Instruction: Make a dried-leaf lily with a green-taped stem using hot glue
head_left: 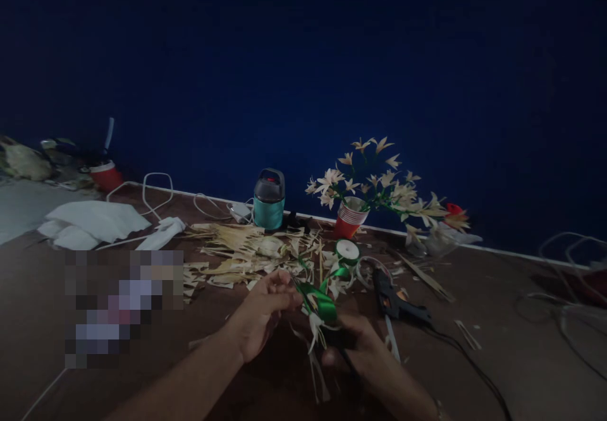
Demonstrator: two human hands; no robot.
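My left hand (265,310) is closed in a pinch on the thin green stem of a handmade flower. The pale petals of this flower (315,326) hang between my two hands. A glossy green ribbon (326,306) curves past the stem and runs back to a ribbon spool (348,251) on the table. My right hand (363,348) is curled, close to the petals and the ribbon. Something dark shows in its grip, too dim to name. To its right lies a black hot glue gun (398,301).
Dried husk pieces (237,247) litter the middle. Behind them stand a teal-and-black container (269,200) and red cups (349,219) holding finished flowers. White cloth-like material (95,222) and cables lie left. A glue gun cord (469,358) trails right. A dark blue wall (284,79) bounds the back.
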